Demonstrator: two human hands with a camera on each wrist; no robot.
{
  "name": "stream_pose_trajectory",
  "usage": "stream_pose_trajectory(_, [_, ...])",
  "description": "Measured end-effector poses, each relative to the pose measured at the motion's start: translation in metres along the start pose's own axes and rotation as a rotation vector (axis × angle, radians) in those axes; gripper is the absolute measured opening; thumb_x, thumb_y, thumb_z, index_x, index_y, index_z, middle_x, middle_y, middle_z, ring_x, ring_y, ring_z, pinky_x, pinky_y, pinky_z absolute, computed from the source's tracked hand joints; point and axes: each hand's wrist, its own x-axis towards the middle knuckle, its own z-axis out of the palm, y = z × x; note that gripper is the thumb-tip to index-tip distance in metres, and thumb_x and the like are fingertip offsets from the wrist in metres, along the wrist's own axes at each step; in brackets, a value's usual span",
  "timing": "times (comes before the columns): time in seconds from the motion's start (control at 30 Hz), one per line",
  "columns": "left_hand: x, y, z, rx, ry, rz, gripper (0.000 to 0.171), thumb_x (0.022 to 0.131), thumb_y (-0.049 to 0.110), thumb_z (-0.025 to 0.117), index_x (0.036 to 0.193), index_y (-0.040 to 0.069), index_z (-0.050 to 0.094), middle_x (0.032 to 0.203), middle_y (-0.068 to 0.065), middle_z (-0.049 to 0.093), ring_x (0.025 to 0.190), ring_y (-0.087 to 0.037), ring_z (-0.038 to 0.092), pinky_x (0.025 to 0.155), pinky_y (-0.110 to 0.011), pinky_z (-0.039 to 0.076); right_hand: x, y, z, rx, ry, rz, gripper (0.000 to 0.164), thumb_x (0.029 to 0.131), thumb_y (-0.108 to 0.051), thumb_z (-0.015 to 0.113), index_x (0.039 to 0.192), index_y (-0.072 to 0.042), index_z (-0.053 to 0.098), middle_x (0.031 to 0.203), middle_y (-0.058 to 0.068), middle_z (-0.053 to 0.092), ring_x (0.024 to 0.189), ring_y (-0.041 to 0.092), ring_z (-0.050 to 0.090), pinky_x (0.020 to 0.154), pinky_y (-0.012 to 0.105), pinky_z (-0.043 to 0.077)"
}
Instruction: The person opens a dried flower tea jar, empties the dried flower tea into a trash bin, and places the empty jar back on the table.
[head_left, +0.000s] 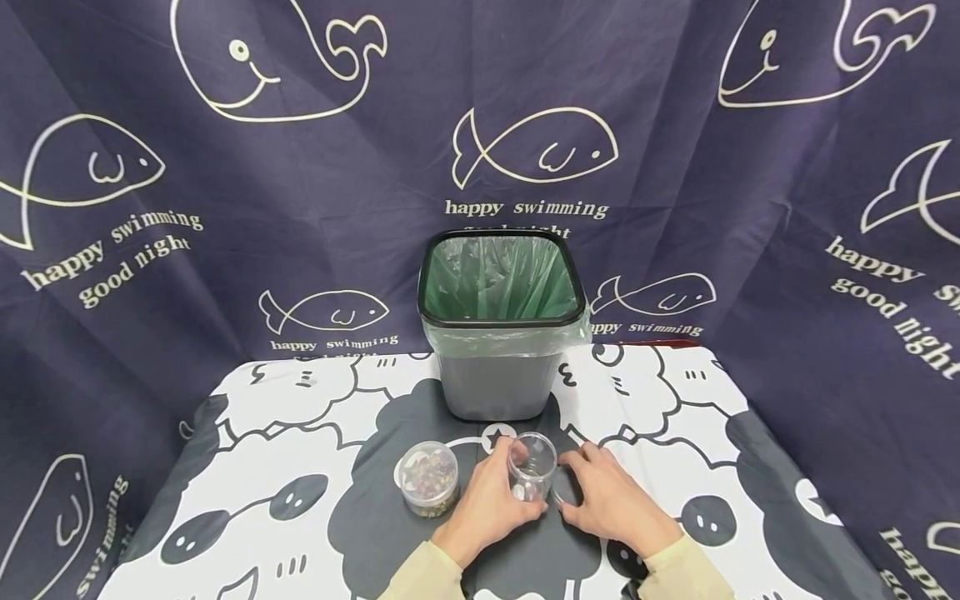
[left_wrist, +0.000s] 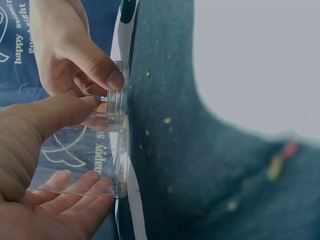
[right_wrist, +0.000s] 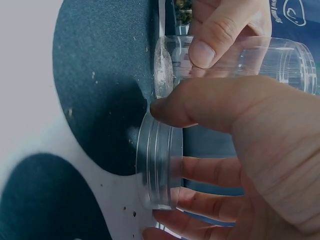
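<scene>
Though faint overhead, lid [right_wrist: 159, 160] wrist-clear.

Straight ahead you'd hit the lined trash bin [head_left: 491, 383] behind the clear jar [head_left: 534, 479]. Left hand [head_left: 495, 500] and the lidded, filled jar [head_left: 429, 483] crowd one side; right hand [head_left: 615, 500] and the clear lid [right_wrist: 159, 160] block the other. Outer tabletop [head_left: 262, 475] both sides has loads of room, and coming from above works too.

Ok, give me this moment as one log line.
left hand: holds clear jar | right hand: holds lid beside jar | tub: left of left hand | bin: beyond jar
</scene>
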Motion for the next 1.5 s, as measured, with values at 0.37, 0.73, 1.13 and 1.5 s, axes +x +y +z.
stream_pose_trajectory(0.37, [0.000, 0.004, -0.002, -0.007, -0.022, -0.032, 0.085, 0.065, 0.024, 0.097, 0.135, 0.018, 0.050, 0.126, -0.003, 0.068, 0.114, -0.019, 0.066, 0.099, -0.039, 0.053, 0.000, -0.001, -0.003, 0.005, -0.027, 0.009, 0.056, 0.073, -0.030, 0.087, 0.122, -0.010, 0.069, 0.098, -0.002, 0.055, 0.084, 0.015, 0.046, 0.074, 0.036, 0.048])
stream_pose_trajectory(0.73, [-0.011, 0.027, -0.038, 0.025, 0.013, 0.027, 0.102, 0.065, 0.039, 0.097, 0.149, 0.015, 0.044, 0.138, -0.007, 0.063, 0.127, -0.024, 0.061, 0.104, -0.043, 0.050, -0.004, -0.001, -0.024, 0.021, 0.085, -0.047, 0.067, 0.078, -0.037, 0.087, 0.133, -0.006, 0.065, 0.108, 0.006, 0.063, 0.094, 0.021, 0.057, 0.082, 0.043, 0.052])
stream_pose_trajectory(1.13, [-0.030, 0.057, -0.116, 0.061, 0.200, 0.027, 0.103, 0.063, 0.044, 0.097, 0.150, 0.020, 0.048, 0.147, 0.005, 0.055, 0.134, -0.017, 0.054, 0.110, -0.044, 0.046, 0.009, -0.035, -0.093, 0.082, 0.413, -0.120, 0.039, 0.086, -0.017, 0.077, 0.123, -0.007, 0.071, 0.113, 0.010, 0.068, 0.100, 0.033, 0.059, 0.085, 0.048, 0.046])
stream_pose_trajectory(1.5, [-0.047, 0.023, -0.170, 0.109, 0.350, -0.050, 0.099, 0.064, 0.045, 0.097, 0.148, 0.020, 0.050, 0.147, 0.000, 0.056, 0.136, -0.027, 0.054, 0.111, -0.051, 0.043, 0.035, -0.089, -0.107, 0.174, 0.501, -0.280, 0.037, 0.085, -0.015, 0.077, 0.122, -0.012, 0.072, 0.105, -0.001, 0.066, 0.093, 0.015, 0.055, 0.081, 0.036, 0.046])
